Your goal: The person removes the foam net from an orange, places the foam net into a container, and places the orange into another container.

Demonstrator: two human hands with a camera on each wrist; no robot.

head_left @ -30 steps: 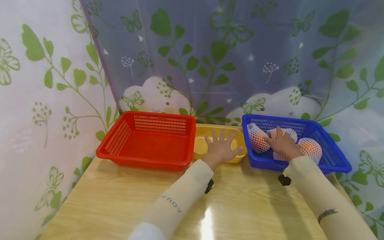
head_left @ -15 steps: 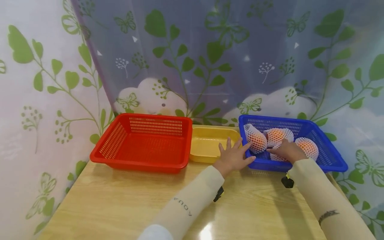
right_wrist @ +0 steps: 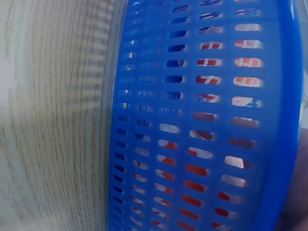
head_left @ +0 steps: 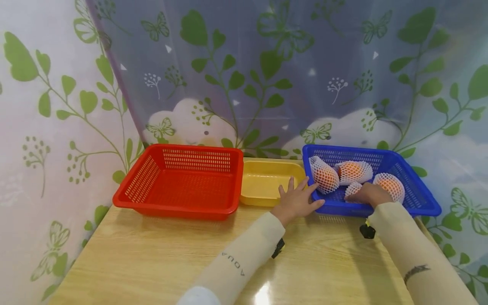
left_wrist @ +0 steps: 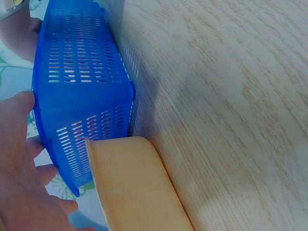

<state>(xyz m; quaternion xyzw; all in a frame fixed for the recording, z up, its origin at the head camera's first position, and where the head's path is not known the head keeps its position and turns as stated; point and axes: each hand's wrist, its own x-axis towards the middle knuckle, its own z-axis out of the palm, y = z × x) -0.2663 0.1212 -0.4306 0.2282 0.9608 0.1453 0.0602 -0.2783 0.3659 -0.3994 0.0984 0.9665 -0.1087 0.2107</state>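
In the head view, my right hand point(head_left: 372, 194) reaches into the blue basket point(head_left: 423, 207) and grips a net-wrapped fruit point(head_left: 352, 190) near the front wall. Most of that fruit and my fingertips are hidden. Three other orange-red fruits in white foam nets lie around it: one at the left point(head_left: 325, 177), one at the back point(head_left: 352, 171) and one at the right point(head_left: 390, 186). My left hand point(head_left: 295, 199) has its fingers spread and touches the blue basket's left rim. In the left wrist view, the fingers point(left_wrist: 45, 174) lie along that rim.
A red basket point(head_left: 179, 207) stands at the left on the wooden table point(head_left: 160, 250). Between the two baskets sits a shallow yellow tub point(head_left: 259, 201). A patterned curtain point(head_left: 228, 76) hangs close behind them.
My left hand has moved right from above the yellow tub to the blue basket's rim. My right hand has gone from the back fruit down to the front one.
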